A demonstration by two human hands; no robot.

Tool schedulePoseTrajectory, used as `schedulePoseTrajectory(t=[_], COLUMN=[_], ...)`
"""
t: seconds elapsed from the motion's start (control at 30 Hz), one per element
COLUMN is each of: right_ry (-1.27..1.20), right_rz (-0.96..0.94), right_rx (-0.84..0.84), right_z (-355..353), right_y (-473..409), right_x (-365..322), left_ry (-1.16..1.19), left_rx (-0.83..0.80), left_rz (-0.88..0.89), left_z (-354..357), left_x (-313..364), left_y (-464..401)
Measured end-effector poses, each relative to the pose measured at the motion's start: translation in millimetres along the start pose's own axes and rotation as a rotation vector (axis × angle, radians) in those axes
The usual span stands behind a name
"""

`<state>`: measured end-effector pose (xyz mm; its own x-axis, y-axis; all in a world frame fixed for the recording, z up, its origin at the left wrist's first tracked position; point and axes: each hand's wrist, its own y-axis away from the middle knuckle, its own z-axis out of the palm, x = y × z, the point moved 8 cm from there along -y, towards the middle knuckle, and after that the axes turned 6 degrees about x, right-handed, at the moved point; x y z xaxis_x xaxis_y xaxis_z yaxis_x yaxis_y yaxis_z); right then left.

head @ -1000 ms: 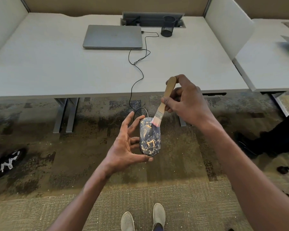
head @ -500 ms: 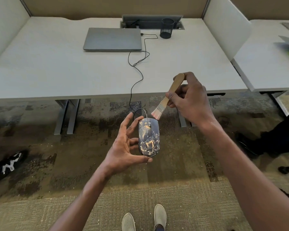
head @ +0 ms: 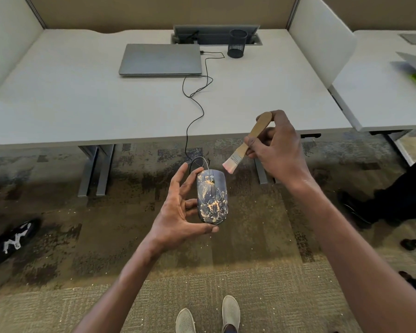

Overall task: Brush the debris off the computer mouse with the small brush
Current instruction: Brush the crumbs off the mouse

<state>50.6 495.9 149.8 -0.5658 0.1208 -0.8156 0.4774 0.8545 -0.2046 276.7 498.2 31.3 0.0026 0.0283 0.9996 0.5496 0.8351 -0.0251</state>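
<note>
Lifted since a second ago, the small brush [head: 246, 142] now hangs clear of the computer mouse [head: 211, 197], its bristles just up and right of the mouse's front; right hand [head: 276, 146] fingers are clenched round the wooden handle; left hand [head: 178, 210] fingers grip the mouse by its sides over the carpet, pale debris still on its shell; its cable [head: 195, 111] runs up onto the counter [head: 58, 104]

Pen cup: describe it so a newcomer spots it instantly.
On the grey desk, look to the far edge, right of the closed laptop. The pen cup stands by the cable hatch: the only black mesh cylinder there.
</note>
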Motion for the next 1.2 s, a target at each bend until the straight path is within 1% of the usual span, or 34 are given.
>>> schedulePoseTrajectory(t=[0.13,0.3,0.4,0.63,0.8,0.87,1.2], right_ry=[-0.075,-0.022,0.039,0.05,-0.076,-0.123,-0.181], right_rz=[-0.025,-0.075,-0.126,-0.237,-0.198,-0.178,-0.142], right_rx=[0.017,0.018,-0.029,-0.138,-0.033,-0.018,-0.158], right_z=[-3.1,1.5,4.4,4.3,-16.6,-24.6,-27.3], right_y=[4.7,14.8,22.2,39.8,41.0,41.9,73.9], right_x=[-12.3,-22.6,-25.7,-28.1,-28.2,-28.4,-11.6], left_ry=[-0.021,-0.042,-0.05,-0.037,-0.021,-0.019,-0.016], left_rx=[0.006,0.02,0.026,0.042,0.059,0.068,0.134], left_rz=[0.006,0.007,0.0,-0.03,-0.037,-0.032,-0.017], left_z=[2.4,7.7,9.0,9.7,11.9,11.9,6.5], left_x=[1.1,3.2,3.7,0.6,-0.2,-0.5,0.4], left_y=[-1.8,-3.4,-4.4,-6.6,-9.2,-9.5,-14.3])
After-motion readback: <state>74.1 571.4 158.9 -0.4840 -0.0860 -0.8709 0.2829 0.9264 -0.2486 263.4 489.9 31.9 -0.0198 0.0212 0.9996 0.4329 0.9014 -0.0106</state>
